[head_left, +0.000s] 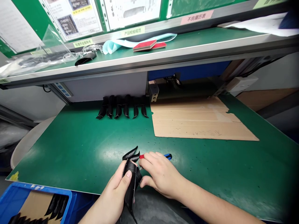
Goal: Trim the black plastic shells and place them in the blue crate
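My left hand (116,189) is closed around a curved black plastic part (130,183), held upright with its narrow end pointing down. My right hand (160,175) is closed beside it, with the thumb by the part's right edge. A small pale, blade-like tip (140,168) shows at its fingertips; the rest of that tool is hidden. Past the right hand, a red piece (141,156) and a blue-and-black handle end (168,156) stick out; I cannot tell whether they are joined or held. Ribbed black parts (130,154) lie on the table just beyond my left hand.
Several black parts (118,107) stand in a row at the table's back. Flat cardboard (198,123) lies on the green table (81,149) to the right. A blue bin (70,199) with black parts is at lower left. A shelf (130,63) crosses above, carrying red pads (146,45).
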`<state>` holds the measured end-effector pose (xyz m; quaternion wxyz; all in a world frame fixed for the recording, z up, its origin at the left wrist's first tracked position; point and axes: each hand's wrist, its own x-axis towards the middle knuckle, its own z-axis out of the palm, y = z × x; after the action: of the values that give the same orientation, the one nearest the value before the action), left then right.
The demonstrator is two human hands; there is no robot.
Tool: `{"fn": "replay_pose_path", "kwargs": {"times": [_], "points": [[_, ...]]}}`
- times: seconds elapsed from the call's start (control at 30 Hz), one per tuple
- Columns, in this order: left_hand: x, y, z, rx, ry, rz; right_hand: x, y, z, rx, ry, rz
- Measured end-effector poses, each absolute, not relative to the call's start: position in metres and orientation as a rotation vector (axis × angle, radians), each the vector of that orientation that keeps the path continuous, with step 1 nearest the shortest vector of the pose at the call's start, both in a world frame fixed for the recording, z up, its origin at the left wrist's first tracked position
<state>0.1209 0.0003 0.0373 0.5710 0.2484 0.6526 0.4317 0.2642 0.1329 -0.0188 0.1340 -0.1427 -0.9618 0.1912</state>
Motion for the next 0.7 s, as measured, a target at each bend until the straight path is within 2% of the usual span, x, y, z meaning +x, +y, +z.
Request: {"fn": "replay_pose_path", "kwargs": {"times": [0.2,0.5,0.6,0.67,0.7], "points": [[0.122,-0.002,0.037,0.564,1.533,1.007,0.262,0.137,-0.016,-0.329,-2.849,0.272],[0.13,-0.002,0.034,0.551,1.637,1.066,0.259,0.136,-0.015,-0.214,-2.901,0.221],[0.132,-0.002,0.036,0.604,1.661,1.085,0.259,0.138,-0.016,-0.188,-2.936,0.453],[0.133,-0.003,0.035,0.6,1.654,1.096,0.261,0.139,-0.016,-0.166,-2.912,0.894],[0.134,-0.003,0.034,0.588,1.649,1.101,0.262,0.14,-0.015,-0.166,-2.834,1.217]]}}
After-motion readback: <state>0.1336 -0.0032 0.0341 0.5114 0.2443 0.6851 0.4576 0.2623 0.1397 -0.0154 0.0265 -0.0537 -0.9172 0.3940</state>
